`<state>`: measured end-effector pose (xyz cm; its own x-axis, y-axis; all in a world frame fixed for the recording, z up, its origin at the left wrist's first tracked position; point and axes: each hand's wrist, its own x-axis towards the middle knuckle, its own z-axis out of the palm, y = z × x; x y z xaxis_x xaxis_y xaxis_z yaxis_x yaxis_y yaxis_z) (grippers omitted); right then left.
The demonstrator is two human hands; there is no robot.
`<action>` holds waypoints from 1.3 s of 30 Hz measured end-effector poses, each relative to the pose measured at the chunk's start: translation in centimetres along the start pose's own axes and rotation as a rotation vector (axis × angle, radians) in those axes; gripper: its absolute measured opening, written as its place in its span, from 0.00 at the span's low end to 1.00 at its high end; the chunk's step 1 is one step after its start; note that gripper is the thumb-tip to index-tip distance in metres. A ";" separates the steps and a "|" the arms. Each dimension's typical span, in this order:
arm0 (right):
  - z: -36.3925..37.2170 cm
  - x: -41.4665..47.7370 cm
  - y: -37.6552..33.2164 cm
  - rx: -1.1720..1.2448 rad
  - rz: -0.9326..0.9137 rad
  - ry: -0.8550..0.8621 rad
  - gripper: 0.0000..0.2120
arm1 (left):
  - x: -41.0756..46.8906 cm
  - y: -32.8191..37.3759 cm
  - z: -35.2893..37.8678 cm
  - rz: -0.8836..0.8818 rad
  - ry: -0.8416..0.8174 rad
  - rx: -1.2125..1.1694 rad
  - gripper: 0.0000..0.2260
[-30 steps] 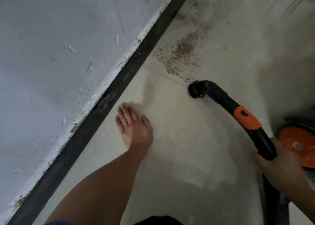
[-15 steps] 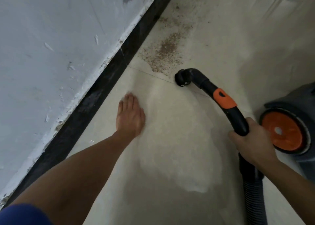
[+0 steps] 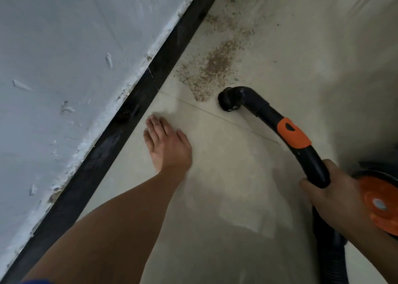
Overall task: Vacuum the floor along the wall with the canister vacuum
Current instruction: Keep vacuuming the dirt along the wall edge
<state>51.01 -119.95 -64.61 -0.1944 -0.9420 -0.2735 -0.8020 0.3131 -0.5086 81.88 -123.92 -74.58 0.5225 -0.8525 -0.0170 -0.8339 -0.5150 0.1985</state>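
Vacuum nozzle (image 3: 228,101) sat beside the dirt (image 3: 215,68); right grip (image 3: 336,197) wrapped its pipe (image 3: 312,165), left grip (image 3: 168,146) spread flat on the floor (image 3: 237,197). Fast shove could've scattered it.

left hand (image 3: 170,146): flat, palm down, arm extended | right hand (image 3: 336,199): fingers curled round wand (image 3: 310,165)
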 end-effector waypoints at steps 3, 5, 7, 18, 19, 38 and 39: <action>0.1 2.1 -2.1 0.025 0.039 0.049 0.14 | 0.0 0.2 -0.4 -0.011 -0.018 -0.012 0.28; 0.6 1.8 -2.9 0.002 0.007 0.016 0.14 | 0.0 0.4 -0.7 -0.012 -0.016 -0.017 0.28; 1.2 0.8 -3.1 0.005 -0.021 -0.056 0.14 | 0.0 0.5 -0.8 -0.015 -0.014 -0.015 0.29; 2.7 3.4 -6.3 0.037 -0.056 -0.047 0.14 | 0.4 0.4 -0.4 -0.021 -0.022 0.011 0.28; 2.7 3.9 -6.5 0.041 -0.065 -0.039 0.15 | 0.5 0.4 -0.4 -0.023 -0.019 0.011 0.28; 1.0 7.4 -9.4 -0.021 -0.134 -0.099 0.13 | 0.3 0.6 -0.7 -0.026 -0.015 -0.013 0.27; 0.3 6.7 -8.5 -0.034 -0.101 -0.097 0.13 | 0.4 0.5 -0.6 -0.026 -0.015 -0.010 0.27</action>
<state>56.65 -128.89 -62.40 -0.0579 -0.9520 -0.3006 -0.8340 0.2116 -0.5096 81.73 -124.44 -73.90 0.5414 -0.8399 -0.0372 -0.8181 -0.5365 0.2073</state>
